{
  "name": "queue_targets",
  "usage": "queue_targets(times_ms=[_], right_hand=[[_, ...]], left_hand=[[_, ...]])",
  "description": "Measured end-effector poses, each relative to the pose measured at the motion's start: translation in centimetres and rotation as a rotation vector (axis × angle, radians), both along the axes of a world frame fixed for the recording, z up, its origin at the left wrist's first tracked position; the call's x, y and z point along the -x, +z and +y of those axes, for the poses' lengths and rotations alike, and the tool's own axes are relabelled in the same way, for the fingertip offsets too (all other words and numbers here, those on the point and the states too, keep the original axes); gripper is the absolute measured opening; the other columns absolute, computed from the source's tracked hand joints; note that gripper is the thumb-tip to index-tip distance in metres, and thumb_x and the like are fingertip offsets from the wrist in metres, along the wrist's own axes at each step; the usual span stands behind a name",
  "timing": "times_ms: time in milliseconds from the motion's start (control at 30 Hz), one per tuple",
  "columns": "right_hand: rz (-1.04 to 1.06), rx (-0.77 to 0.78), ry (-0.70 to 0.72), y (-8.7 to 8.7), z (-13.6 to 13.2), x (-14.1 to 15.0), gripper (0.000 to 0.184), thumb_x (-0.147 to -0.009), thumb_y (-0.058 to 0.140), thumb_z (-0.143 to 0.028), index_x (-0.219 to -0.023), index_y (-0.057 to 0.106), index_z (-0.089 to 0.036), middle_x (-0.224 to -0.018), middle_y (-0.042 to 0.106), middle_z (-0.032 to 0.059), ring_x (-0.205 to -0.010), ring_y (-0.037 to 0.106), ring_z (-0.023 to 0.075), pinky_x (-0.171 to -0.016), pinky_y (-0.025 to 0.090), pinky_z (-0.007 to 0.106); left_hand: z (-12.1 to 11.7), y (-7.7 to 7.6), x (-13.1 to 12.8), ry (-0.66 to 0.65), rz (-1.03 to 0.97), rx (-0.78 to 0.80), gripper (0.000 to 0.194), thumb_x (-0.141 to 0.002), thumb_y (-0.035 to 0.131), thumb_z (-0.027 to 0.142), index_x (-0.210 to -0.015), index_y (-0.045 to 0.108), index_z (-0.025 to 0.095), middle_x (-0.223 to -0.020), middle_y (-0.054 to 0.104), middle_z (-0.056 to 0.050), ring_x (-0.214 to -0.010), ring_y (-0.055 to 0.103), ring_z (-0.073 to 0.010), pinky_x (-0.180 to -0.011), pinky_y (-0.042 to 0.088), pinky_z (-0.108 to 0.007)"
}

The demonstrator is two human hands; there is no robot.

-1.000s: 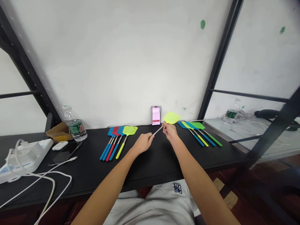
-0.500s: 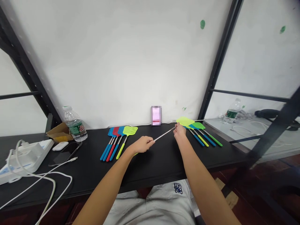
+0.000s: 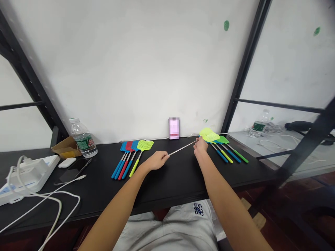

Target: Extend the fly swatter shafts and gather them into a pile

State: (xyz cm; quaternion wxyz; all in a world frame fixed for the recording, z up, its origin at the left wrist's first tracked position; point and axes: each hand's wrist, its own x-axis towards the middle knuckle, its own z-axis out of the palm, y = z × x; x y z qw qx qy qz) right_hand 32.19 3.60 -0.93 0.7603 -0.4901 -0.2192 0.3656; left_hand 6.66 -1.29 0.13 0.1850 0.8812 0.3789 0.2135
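Observation:
A yellow-green fly swatter [image 3: 209, 135] with a thin metal rod is held between my two hands above the black table. My left hand [image 3: 158, 160] is closed round its handle end, which the fingers hide. Up by the head, my right hand [image 3: 201, 145] pinches the rod. The swatter's head overlaps the heads of several swatters lying on the right, among them a green-handled swatter [image 3: 240, 157] at the outer end. Left of my left hand lie several more in a row: blue ones, a red swatter [image 3: 125, 169] and a yellow swatter [image 3: 145, 145].
A lit phone [image 3: 174, 128] leans on the white wall. At left stand a water bottle [image 3: 86, 141], a cardboard box [image 3: 66, 148], a white case [image 3: 67, 162], a dark phone [image 3: 74, 170] and a power strip [image 3: 49, 169] with white cables. Black metal posts frame both sides.
My right hand has moved right along with the swatter's head, away from my left hand, so more rod shows between them. Lately the head has tilted, and my left hand has shifted slightly left.

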Motion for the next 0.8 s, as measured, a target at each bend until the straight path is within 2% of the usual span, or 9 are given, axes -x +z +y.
queue_targets(times_ms=[67,133,300,500,800], right_hand=[[0.126,0.023,-0.075,0.5,-0.4,0.8,0.032,-0.088,0.047,-0.041,-0.063,0.044,-0.02,-0.041,0.025,-0.0099,-0.031,0.02,0.0046,-0.03,0.017,0.019],[0.168,0.0,-0.059,0.8,-0.8,1.8,0.03,-0.088,0.048,-0.036,-0.063,0.046,-0.018,-0.042,0.027,-0.0099,-0.032,0.02,0.0037,-0.03,0.016,0.018],[0.118,-0.087,0.041,0.8,-1.3,4.2,0.028,-0.085,0.053,-0.031,-0.061,0.051,-0.016,-0.044,0.031,-0.0086,-0.034,0.022,0.003,-0.031,0.014,0.017],[0.038,-0.037,0.015,0.0,-1.5,5.9,0.028,-0.082,0.057,-0.032,-0.06,0.056,-0.014,-0.045,0.034,-0.0072,-0.036,0.024,0.0032,-0.033,0.016,0.018],[0.006,-0.04,0.08,-0.5,-2.0,7.4,0.028,-0.08,0.059,-0.035,-0.061,0.058,-0.014,-0.045,0.032,-0.0077,-0.036,0.024,0.0037,-0.033,0.017,0.019]], left_hand=[[0.2,-0.1,0.0,0.016,0.015,-0.014,0.037,-0.09,0.036,0.043,-0.062,0.042,0.02,-0.061,0.049,0.001,-0.059,0.045,-0.0133,-0.057,0.03,-0.025],[0.2,-0.1,0.0,0.031,0.014,-0.032,0.038,-0.091,0.035,0.043,-0.062,0.041,0.02,-0.06,0.047,0.002,-0.058,0.043,-0.0129,-0.056,0.029,-0.025],[0.4,-0.4,-0.3,0.073,-0.005,-0.09,0.039,-0.092,0.034,0.043,-0.062,0.04,0.019,-0.058,0.045,0.002,-0.056,0.042,-0.0122,-0.056,0.027,-0.025],[0.2,-0.5,-0.3,0.129,0.028,-0.172,0.037,-0.094,0.033,0.043,-0.068,0.047,0.02,-0.06,0.051,0.0,-0.058,0.046,-0.0137,-0.055,0.027,-0.025],[-0.2,-0.5,-0.3,0.214,0.135,-0.252,0.037,-0.095,0.032,0.044,-0.077,0.055,0.021,-0.07,0.059,-0.003,-0.062,0.053,-0.016,-0.056,0.029,-0.025]])
